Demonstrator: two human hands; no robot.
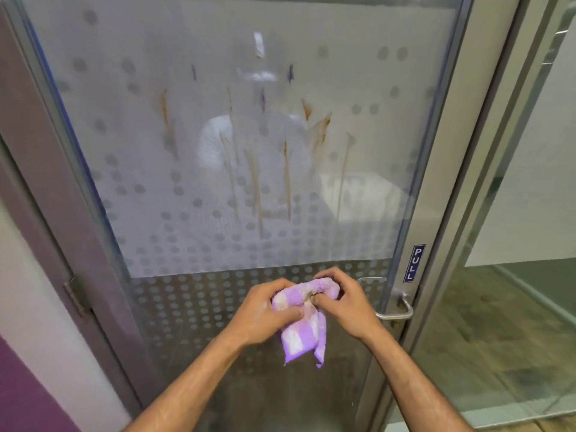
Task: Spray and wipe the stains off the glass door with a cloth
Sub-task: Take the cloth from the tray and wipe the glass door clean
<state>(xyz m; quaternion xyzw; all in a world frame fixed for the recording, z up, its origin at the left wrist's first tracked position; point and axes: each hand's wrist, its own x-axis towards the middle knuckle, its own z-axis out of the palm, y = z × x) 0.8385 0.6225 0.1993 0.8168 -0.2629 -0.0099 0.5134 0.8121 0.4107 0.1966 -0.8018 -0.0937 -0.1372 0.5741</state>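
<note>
At 6 o'clock, low before the glass door (218, 151): you are bunching the cloth (300, 325) in both hands, wipe not yet begun.

Your left hand (268, 310) is gripping the purple-and-white cloth from 9 o'clock, thumb pressing across its middle; your right hand (341, 302) is pinching its upper fold from 3 o'clock, fingers curling in, tail hanging down toward 6. The brown stains (286, 169) are running in streaks at 12 o'clock, well above your hands, on the frosted dotted panel; some purple marks are sitting higher. No spray bottle is showing, so I am not able to tell whether the glass is wet. I am judging this as cloth-folding ahead of wiping. Next you are needing a flat pad in one hand, lifting to the streak tops and working downward, staying clear of the handle (394, 302) at 3 o'clock.
</note>
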